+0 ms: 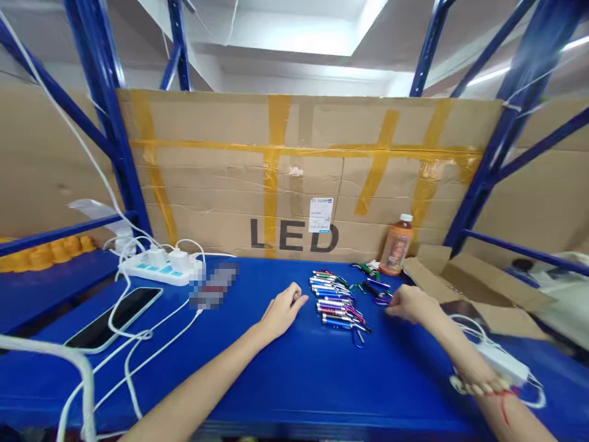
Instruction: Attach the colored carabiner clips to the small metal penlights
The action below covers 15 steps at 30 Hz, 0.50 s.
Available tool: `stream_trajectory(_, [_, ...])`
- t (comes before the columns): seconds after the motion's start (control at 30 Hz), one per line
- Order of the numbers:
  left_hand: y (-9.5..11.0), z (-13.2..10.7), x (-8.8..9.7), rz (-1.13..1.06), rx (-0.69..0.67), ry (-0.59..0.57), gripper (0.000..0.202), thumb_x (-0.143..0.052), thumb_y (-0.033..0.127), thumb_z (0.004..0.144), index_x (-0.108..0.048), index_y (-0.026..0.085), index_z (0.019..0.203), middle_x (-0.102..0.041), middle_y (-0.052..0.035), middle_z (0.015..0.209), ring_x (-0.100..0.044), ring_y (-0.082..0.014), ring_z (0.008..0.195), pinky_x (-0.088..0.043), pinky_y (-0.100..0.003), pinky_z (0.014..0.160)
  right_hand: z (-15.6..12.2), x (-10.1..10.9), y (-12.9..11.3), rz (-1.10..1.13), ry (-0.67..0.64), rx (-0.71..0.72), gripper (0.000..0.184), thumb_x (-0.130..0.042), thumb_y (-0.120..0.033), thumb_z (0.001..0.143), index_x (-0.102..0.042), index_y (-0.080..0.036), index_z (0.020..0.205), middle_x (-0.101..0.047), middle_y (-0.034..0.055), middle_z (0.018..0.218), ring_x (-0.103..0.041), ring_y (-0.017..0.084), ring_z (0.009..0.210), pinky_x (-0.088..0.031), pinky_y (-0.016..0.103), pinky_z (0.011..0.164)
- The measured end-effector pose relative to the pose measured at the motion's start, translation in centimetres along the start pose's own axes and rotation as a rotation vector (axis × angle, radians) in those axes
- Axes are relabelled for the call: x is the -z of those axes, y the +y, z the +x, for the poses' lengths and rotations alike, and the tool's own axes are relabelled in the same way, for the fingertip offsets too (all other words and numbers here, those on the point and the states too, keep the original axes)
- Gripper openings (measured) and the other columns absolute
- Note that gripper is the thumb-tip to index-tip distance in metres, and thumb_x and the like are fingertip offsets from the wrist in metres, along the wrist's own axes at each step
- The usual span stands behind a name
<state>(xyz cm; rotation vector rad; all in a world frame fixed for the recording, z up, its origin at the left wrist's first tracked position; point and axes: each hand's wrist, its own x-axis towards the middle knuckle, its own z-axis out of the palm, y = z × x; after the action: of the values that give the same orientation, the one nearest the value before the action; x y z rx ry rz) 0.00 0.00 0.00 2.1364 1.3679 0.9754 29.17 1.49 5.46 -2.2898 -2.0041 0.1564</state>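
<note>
Slim metal key-ring cylinders (334,293) in several colours, with silver ends and small carabiner clips, lie in a rough column on the blue tabletop. Just left of them rests my left hand (281,312), its fingers curled and the thumb towards the column; what it holds, if anything, is hidden. Over on the right, my right hand (410,304) has its fingertips pinched together beside a few loose cylinders (378,283) and a purple carabiner (381,301). Whether anything is between those fingertips cannot be made out.
An orange drink bottle (396,245) stands at the back, near an open cardboard box (501,313). A white adapter (504,362) lies near my right forearm. At left are a power strip (159,270), a phone (115,319) and white cables (133,336). Taped cardboard (221,190) closes the back.
</note>
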Motion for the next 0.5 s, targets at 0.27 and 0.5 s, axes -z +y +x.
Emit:
stream_trajectory(0.27, [0.4,-0.2,0.1,0.008,0.048,0.009,0.016,-0.037,0.037,0.087,-0.036,0.021,0.083,-0.046,0.0042,0.074,-0.045,-0.0108,0.067,-0.03,-0.022,0.062,0.7,1.1,-9.3,0.508,0.155,0.594,0.02,-0.058,-0.025,0.063,-0.069,-0.014,0.076,-0.067,0.0045,0.07,-0.061,0.014,0.062,-0.047,0.022,0.058])
stream_trajectory(0.5, [1.2,-0.7,0.3,0.053,0.059,0.01,0.015,-0.032,0.035,0.088,-0.036,0.021,0.086,-0.047,0.0018,0.081,-0.045,-0.0132,0.072,-0.032,-0.025,0.066,0.7,-1.0,-11.2,0.74,0.182,0.732,0.032,-0.052,-0.038,0.075,-0.068,-0.015,0.09,-0.064,0.0077,0.085,-0.057,0.013,0.063,-0.049,0.025,0.059])
